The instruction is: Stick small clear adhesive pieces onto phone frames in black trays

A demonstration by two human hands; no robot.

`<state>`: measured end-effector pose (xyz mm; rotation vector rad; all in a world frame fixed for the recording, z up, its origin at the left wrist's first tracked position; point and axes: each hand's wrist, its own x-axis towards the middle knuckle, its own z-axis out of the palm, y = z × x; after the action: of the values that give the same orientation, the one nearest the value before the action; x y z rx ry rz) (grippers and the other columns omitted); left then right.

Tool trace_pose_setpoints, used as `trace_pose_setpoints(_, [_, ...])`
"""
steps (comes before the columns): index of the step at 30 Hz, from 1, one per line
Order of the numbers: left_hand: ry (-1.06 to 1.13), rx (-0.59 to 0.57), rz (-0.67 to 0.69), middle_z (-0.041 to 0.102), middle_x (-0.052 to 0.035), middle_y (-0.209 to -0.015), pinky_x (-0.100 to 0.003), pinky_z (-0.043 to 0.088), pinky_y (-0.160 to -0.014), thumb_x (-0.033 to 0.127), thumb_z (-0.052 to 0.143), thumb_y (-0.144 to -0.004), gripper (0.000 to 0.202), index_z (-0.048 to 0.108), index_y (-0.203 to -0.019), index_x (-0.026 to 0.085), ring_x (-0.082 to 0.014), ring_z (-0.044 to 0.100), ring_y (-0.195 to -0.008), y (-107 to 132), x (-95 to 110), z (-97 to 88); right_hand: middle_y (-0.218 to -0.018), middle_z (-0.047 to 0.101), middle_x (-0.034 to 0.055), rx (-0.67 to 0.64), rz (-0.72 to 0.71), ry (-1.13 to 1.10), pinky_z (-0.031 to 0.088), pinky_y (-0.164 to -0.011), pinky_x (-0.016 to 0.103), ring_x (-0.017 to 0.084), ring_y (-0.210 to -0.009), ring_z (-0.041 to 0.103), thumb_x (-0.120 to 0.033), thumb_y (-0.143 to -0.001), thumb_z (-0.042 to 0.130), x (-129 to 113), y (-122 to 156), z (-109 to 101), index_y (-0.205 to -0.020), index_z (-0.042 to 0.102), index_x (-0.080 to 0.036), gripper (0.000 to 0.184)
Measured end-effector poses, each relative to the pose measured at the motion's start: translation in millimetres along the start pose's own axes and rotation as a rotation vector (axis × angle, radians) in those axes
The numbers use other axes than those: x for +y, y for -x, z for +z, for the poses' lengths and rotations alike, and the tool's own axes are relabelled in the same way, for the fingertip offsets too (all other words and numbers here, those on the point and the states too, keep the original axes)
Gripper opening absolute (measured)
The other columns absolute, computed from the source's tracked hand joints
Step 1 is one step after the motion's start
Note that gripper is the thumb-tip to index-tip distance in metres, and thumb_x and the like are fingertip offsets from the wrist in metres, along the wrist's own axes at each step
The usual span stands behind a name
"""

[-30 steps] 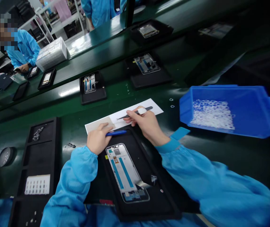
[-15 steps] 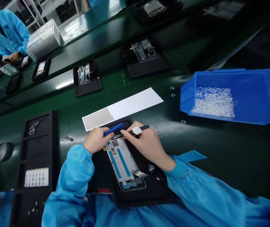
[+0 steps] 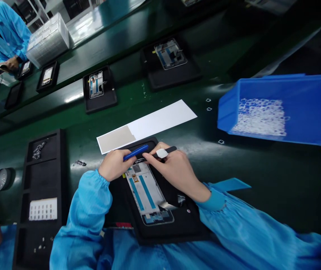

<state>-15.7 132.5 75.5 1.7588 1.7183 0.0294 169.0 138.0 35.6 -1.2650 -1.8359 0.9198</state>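
Phone frame (image 3: 145, 200) lies at the workshop tabletop's (image 3: 219, 163) near edge. Left grip (image 3: 112, 164) clamps blue tool (image 3: 135, 153), right grip (image 3: 176, 168) tweezers (image 3: 172, 149); both have left the card (image 3: 160, 117).

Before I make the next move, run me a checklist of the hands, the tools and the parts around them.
1. Left hand holding the slim blue pen-shaped tool: ok.
2. Right hand holding the dark tweezers with a white wrap: ok.
3. White-silver phone frame with two blue strips lying on the black rectangular tray: ok.
4. Tweezer tips clear of the frame's upper end: cannot tell; the fingers hide them.
5. All small white outline-shaped pieces inside the blue plastic bin: not ok; three lie outside it on the dark green table.
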Motion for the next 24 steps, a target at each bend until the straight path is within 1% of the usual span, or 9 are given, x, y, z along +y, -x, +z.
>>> trace_pose_setpoints(6, [0.019,-0.011,-0.004,0.064,0.002,-0.066,-0.023,0.037,-0.058,0.033,0.056,-0.084,0.02,0.07,-0.085,0.02,-0.0139,0.055,-0.06,-1,0,1.5,-0.067,0.066,0.0012,-0.003,0.0,0.02,0.04,-0.052,0.027,0.018,-0.059,0.064,-0.032,-0.089,0.06,1,1,0,-0.068,0.06,-0.02,0.024])
trace_pose_setpoints(12, [-0.052,0.008,-0.017,0.066,0.001,-0.068,-0.024,0.038,-0.059,0.035,0.056,-0.085,0.021,0.071,-0.088,0.021,-0.0153,0.057,-0.06,0,1,4.4,-0.067,0.067,0.002,-0.01,0.013,0.044,0.041,-0.051,0.027,0.019,-0.059,0.064,-0.034,-0.089,0.059,1,2,-1,-0.068,0.059,-0.02,0.024])
trace_pose_setpoints(15, [-0.108,0.008,-0.04,0.067,0.0004,-0.071,-0.025,0.038,-0.059,0.034,0.056,-0.086,0.019,0.071,-0.091,0.023,-0.017,0.06,-0.065,1,6,5.4,-0.066,0.066,0.0018,0.001,-0.007,0.056,0.04,-0.049,0.026,0.018,-0.057,0.063,-0.034,-0.089,0.058,1,2,-1,-0.069,0.056,-0.021,0.024])
trace_pose_setpoints(19, [-0.195,0.021,-0.059,0.07,-0.0001,-0.076,-0.026,0.04,-0.062,0.034,0.055,-0.088,0.019,0.07,-0.096,0.025,-0.0192,0.064,-0.073,2,11,6.6,-0.06,0.061,-0.0007,0.042,-0.063,0.079,0.038,-0.046,0.025,0.016,-0.05,0.059,-0.035,-0.089,0.058,2,3,-1,-0.07,0.054,-0.021,0.023])
trace_pose_setpoints(22, [-0.221,0.004,-0.064,0.07,-0.0002,-0.078,-0.026,0.042,-0.063,0.035,0.055,-0.089,0.019,0.069,-0.098,0.026,-0.0199,0.066,-0.075,2,12,6.5,-0.058,0.059,-0.0014,0.062,-0.081,0.071,0.038,-0.046,0.025,0.014,-0.048,0.056,-0.035,-0.09,0.057,3,4,-2,-0.07,0.054,-0.021,0.025])
trace_pose_setpoints(24, [-0.222,-0.003,-0.067,0.071,-0.0002,-0.078,-0.026,0.042,-0.063,0.035,0.055,-0.089,0.019,0.069,-0.098,0.026,-0.0204,0.066,-0.076,2,12,6.1,-0.06,0.06,-0.001,0.053,-0.078,0.066,0.038,-0.047,0.025,0.014,-0.048,0.057,-0.036,-0.09,0.057,4,6,-2,-0.07,0.054,-0.021,0.025])
